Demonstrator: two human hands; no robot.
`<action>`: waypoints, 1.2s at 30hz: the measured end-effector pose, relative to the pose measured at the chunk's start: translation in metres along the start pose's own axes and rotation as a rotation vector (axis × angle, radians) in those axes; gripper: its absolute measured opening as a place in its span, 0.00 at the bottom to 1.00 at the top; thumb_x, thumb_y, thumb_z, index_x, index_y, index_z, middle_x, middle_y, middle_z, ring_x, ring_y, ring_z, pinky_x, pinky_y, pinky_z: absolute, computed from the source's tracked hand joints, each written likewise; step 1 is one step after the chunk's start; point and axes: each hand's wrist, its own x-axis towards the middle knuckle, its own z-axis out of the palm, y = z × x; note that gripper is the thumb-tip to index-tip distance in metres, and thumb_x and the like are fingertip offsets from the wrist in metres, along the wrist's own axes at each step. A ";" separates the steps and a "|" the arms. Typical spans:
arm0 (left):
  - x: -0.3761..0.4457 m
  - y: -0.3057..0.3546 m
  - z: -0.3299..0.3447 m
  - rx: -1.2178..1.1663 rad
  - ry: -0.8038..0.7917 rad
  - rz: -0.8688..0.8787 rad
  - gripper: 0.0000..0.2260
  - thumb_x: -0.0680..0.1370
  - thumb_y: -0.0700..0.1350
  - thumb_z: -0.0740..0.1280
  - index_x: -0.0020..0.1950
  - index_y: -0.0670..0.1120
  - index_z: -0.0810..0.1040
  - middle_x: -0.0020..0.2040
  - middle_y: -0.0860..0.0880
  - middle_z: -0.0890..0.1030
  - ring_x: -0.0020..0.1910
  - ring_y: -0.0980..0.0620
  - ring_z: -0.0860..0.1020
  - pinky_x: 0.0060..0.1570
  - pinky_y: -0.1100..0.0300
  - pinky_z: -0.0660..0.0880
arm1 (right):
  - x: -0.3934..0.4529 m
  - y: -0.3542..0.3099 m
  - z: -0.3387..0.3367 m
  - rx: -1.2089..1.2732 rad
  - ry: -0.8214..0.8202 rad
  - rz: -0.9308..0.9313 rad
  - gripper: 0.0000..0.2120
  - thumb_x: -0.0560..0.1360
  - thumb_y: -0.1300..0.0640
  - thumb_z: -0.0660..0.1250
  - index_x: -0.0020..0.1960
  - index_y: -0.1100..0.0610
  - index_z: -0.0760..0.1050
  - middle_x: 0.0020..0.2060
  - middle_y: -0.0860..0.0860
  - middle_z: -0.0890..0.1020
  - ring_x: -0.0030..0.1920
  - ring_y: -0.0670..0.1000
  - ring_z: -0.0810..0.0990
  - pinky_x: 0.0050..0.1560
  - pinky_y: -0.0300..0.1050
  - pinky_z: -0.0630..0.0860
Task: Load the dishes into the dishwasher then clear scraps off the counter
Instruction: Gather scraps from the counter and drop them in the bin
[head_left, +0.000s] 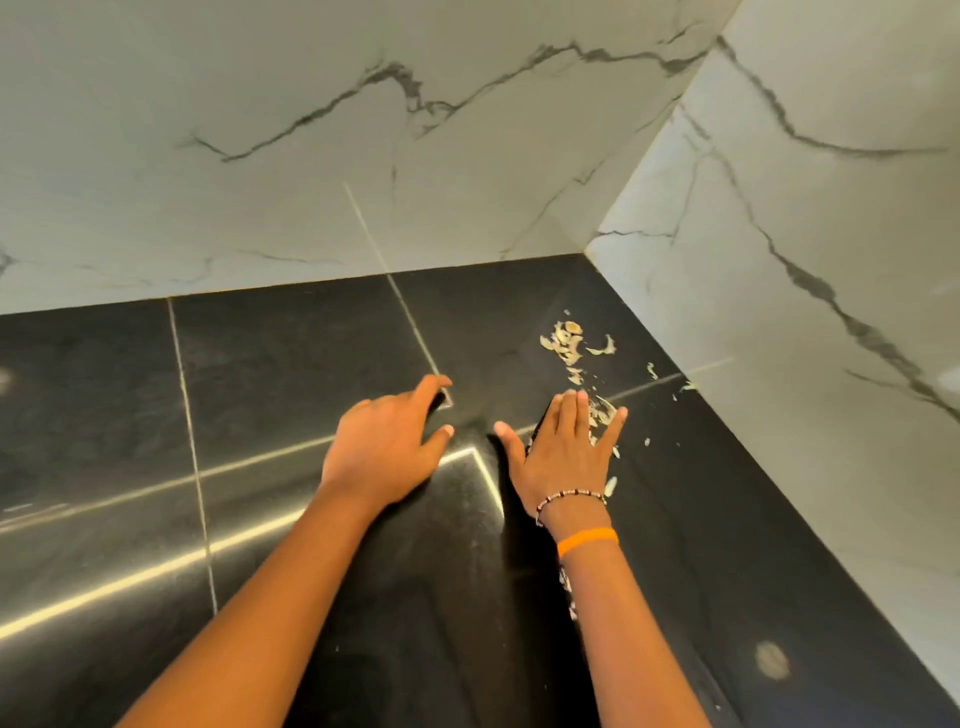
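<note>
Now the right hand (563, 457) is lying flat and open over the scraps (569, 340) on the black table (291, 364); the left hand (387, 447) is resting open, holding nothing. Probably it is better to sweep the pieces away from the corner in one slow stroke, keeping the palm low.

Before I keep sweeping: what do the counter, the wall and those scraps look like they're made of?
Counter: dark polished stone or tile, likely; it mirrors light streaks and has pale grout lines.
Wall: white marble-look tile or slab, grey veins, satin sheen; real or printed, I cannot tell.
Scraps: thin, pale, papery flakes, maybe garlic or onion peel. Some lie under the right hand.
</note>
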 end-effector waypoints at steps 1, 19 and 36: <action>0.000 0.000 0.001 0.008 -0.004 0.004 0.22 0.78 0.57 0.59 0.70 0.55 0.63 0.52 0.50 0.82 0.52 0.46 0.79 0.45 0.55 0.70 | -0.012 0.008 -0.002 0.047 -0.016 0.020 0.46 0.71 0.31 0.29 0.76 0.63 0.46 0.76 0.56 0.50 0.76 0.54 0.43 0.64 0.64 0.23; 0.028 0.056 0.048 0.241 0.037 -0.168 0.13 0.79 0.43 0.55 0.64 0.43 0.64 0.36 0.47 0.80 0.29 0.46 0.69 0.35 0.56 0.61 | 0.033 0.005 0.007 1.068 0.168 0.412 0.34 0.80 0.43 0.47 0.75 0.63 0.39 0.76 0.57 0.49 0.76 0.53 0.47 0.76 0.48 0.44; 0.029 0.060 0.050 0.149 0.064 -0.007 0.08 0.81 0.49 0.54 0.56 0.49 0.68 0.32 0.52 0.76 0.28 0.49 0.73 0.24 0.60 0.55 | 0.062 0.095 0.028 0.754 -0.007 -0.322 0.29 0.81 0.46 0.47 0.76 0.56 0.43 0.76 0.50 0.49 0.76 0.48 0.46 0.75 0.49 0.41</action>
